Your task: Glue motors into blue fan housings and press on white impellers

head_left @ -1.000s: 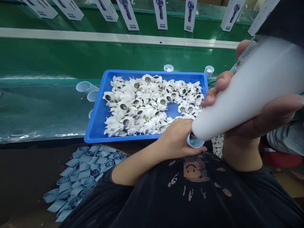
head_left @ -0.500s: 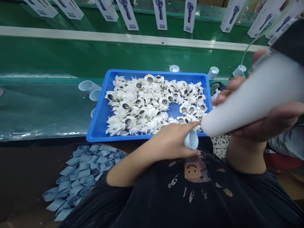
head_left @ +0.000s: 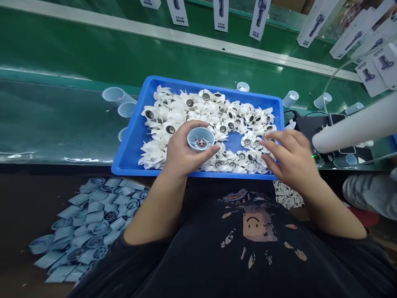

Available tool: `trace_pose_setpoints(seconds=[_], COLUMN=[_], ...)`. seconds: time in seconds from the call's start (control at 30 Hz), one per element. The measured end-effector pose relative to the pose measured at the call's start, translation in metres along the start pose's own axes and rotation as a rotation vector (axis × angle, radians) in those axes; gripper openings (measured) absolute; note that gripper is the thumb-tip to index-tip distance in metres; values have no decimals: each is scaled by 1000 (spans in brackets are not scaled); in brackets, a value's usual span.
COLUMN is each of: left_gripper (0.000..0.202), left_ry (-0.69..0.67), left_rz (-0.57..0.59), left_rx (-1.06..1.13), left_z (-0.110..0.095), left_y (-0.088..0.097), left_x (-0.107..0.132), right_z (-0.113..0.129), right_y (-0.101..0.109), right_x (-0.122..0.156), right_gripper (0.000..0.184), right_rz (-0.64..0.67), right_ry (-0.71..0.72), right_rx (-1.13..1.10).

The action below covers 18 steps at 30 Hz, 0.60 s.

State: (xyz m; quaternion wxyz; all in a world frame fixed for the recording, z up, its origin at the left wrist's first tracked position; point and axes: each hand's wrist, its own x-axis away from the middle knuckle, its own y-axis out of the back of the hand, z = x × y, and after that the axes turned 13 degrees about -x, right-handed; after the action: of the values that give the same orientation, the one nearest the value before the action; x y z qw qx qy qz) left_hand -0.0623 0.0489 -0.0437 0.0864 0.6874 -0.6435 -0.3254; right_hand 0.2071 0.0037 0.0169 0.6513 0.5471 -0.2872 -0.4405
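Note:
My left hand (head_left: 186, 151) is closed around a light-blue fan housing (head_left: 192, 145), held over the blue tray with its round opening facing up. A copper-coloured motor coil shows inside the housing. My right hand (head_left: 290, 159) is over the right end of the tray, fingers apart, its fingertips close to the small white fan impellers (head_left: 248, 142). Whether a fingertip touches an impeller I cannot tell. The blue tray (head_left: 132, 145) holds a heap of these impellers, many showing dark round hubs, with a bare patch right of the middle.
A white tube (head_left: 353, 124) juts in from the right, above a black device (head_left: 313, 128). Pale blue cups (head_left: 116, 96) stand around the tray. Retail boxes (head_left: 259, 18) line the back. Lower left lies a pile of blue housings (head_left: 93, 219).
My right hand has let go of the white tube and moved left to the impellers. My left hand has raised the fan housing over the tray and turned its opening upward.

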Motion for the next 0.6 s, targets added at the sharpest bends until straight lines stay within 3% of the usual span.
trace_pose_setpoints(seconds=[0.1,0.23,0.6], left_gripper=[56,55,55], left_ry=[12,27,-22], left_rz=[33,76,130], left_rx=[-19,-2,-57], left_z=[-1,-2,-7], left_y=[3,6,7], left_x=[1,0,-3], right_z=[-2,-4,-12], right_y=[-20,-25,-35], right_x=[-19,-25,-57], right_gripper=[48,45,25], right_rz=[291,539,490], right_ry=[-109,-18,72], right_rx=[79,4,-167])
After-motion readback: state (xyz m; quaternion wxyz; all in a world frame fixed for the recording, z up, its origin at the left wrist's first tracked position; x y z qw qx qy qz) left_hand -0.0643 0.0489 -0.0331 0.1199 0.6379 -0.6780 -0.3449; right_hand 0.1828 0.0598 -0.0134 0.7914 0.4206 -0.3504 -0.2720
